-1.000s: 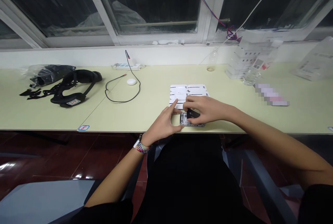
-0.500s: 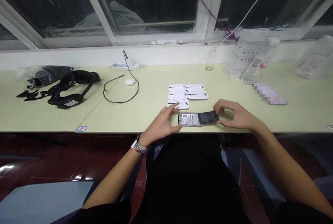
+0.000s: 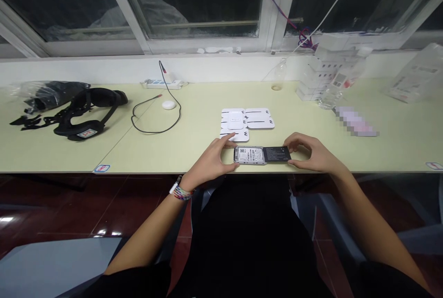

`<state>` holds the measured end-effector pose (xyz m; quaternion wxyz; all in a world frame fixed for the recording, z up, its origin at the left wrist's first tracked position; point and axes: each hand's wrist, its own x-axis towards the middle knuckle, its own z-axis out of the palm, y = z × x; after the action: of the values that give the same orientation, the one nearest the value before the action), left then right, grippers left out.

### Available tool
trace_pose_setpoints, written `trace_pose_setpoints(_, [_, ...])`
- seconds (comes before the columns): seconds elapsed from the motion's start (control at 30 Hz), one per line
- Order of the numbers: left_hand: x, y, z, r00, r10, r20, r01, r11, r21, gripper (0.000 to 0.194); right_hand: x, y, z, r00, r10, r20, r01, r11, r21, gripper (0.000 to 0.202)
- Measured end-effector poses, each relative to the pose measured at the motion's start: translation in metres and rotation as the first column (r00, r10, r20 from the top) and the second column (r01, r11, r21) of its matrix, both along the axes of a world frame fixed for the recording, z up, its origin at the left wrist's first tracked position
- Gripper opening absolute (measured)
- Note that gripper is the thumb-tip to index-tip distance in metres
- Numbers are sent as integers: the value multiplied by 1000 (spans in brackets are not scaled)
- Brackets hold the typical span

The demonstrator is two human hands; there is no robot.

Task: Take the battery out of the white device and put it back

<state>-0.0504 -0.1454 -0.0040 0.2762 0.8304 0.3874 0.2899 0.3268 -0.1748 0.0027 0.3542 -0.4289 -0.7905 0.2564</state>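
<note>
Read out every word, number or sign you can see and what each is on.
"W", repeated, on the white cards.
Too small to read: print and square code on the labelled device, print on the flat black piece and the small white piece atop the cards.
Too blurred to read: the headset sticker, the table-edge stickers, the bottle label and the plastic bag.

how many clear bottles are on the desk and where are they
2: one clear bottle by the wall, one labelled bottle before the white boxes. Those boxes may hide more.
</note>
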Motion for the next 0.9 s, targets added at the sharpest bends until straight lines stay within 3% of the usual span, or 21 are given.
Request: trace_pose_setpoints(0.9, [0, -1, 3, 1000, -7, -10, 7, 1000, -21, 92, -2, -2, 3, 1000, -22, -8, 22, 1000, 1, 34])
